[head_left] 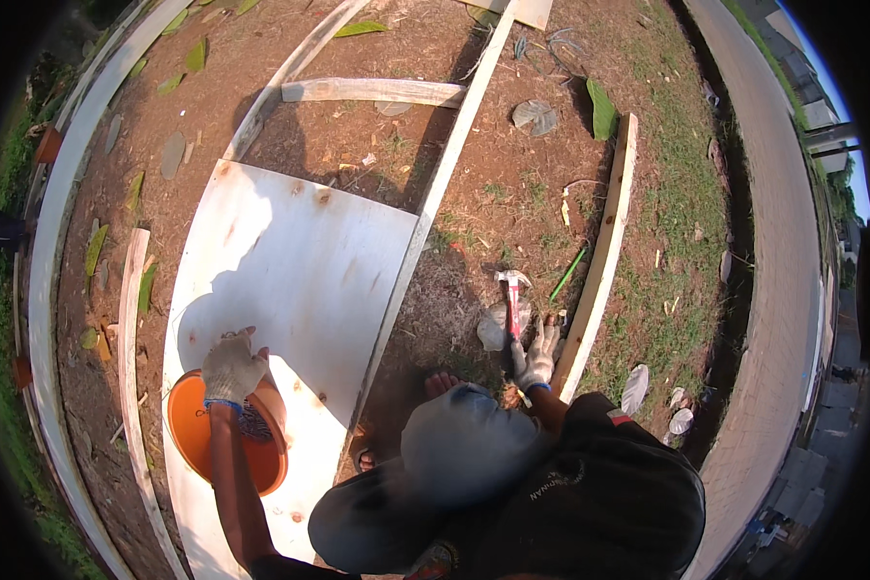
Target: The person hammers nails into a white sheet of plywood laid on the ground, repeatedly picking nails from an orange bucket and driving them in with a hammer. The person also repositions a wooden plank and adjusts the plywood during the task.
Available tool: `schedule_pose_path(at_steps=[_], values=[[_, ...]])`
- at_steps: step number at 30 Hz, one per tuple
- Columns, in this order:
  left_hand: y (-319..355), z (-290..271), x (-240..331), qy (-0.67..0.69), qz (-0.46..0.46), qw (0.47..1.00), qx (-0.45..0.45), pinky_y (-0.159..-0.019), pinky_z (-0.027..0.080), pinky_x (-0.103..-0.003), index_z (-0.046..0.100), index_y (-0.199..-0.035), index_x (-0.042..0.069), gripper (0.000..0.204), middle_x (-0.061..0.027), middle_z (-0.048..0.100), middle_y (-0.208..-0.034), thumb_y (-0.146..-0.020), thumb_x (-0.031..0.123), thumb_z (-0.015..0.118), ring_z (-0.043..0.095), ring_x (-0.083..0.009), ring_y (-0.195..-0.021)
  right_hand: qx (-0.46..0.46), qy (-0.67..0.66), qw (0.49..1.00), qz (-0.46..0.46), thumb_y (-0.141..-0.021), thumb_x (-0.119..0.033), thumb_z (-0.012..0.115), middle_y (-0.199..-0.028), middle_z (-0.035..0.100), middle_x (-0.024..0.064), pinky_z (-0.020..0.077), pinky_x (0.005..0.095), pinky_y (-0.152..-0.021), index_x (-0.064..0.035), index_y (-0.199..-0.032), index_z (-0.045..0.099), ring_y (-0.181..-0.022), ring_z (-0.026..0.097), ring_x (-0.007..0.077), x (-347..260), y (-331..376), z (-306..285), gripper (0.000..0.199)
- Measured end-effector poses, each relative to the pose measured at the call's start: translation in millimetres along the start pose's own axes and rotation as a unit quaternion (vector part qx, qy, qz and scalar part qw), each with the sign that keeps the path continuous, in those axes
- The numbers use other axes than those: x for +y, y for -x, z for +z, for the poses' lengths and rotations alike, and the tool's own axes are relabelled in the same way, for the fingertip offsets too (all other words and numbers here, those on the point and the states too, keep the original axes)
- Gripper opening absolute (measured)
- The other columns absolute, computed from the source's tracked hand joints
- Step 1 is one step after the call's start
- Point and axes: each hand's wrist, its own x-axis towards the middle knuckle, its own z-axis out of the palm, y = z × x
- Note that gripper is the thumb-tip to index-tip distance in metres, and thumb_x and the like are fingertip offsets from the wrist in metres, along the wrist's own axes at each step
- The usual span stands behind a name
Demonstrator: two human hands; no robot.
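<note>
My left hand [232, 367], in a pale work glove, rests on the far rim of a round orange bowl [195, 435] that stands on a large pale plywood sheet [300, 261]. Something dark and small lies inside the bowl under my wrist. My right hand [536, 356], also gloved, reaches to the ground with its fingers spread, right beside the lower end of a red-handled hammer [512, 304] lying on the dirt. It is not closed around the handle. My bent knees and bare toes [442, 384] are between the two hands.
A long wooden batten [435, 193] runs along the plywood's right edge, and a thicker plank [604, 251] lies right of the hammer. A green stick [568, 274], dry leaves and more battens [372, 91] lie on the soil. A paved path [778, 271] curves at right.
</note>
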Motion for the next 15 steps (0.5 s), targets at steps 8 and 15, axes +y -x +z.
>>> schedule_pose_path(at_steps=[8, 15], values=[[-2, -2, -22, -0.063, -0.061, 0.991, -0.097, -0.097, 0.057, -0.046, 0.077, -0.117, 0.011, 0.047, -0.0182, 0.076, -0.115, -0.092, 0.05, 0.066, 0.072, -0.0361, -0.113, -0.153, 0.108, 0.98, 0.064, -0.073, -0.066, 0.082, -0.172, -0.006, 0.0281, 0.0131, 0.0465, -0.13, 0.0007, -0.165, 0.004, -0.159, -0.007, 0.0458, -13, -18, -10, 0.137], [-4, 14, -78, -0.04, -0.089, 0.991, -0.093, -0.1, 0.053, -0.046, 0.079, -0.11, 0.008, 0.051, -0.0211, 0.075, -0.116, -0.09, 0.051, 0.06, 0.071, -0.0381, -0.111, -0.069, 0.151, 0.984, 0.064, -0.082, -0.033, 0.082, -0.17, 0.022, 0.0196, 0.0297, 0.0612, -0.121, -0.0149, -0.16, 0.035, -0.159, 0.019, 0.0376, -11, -34, -26, 0.093]])
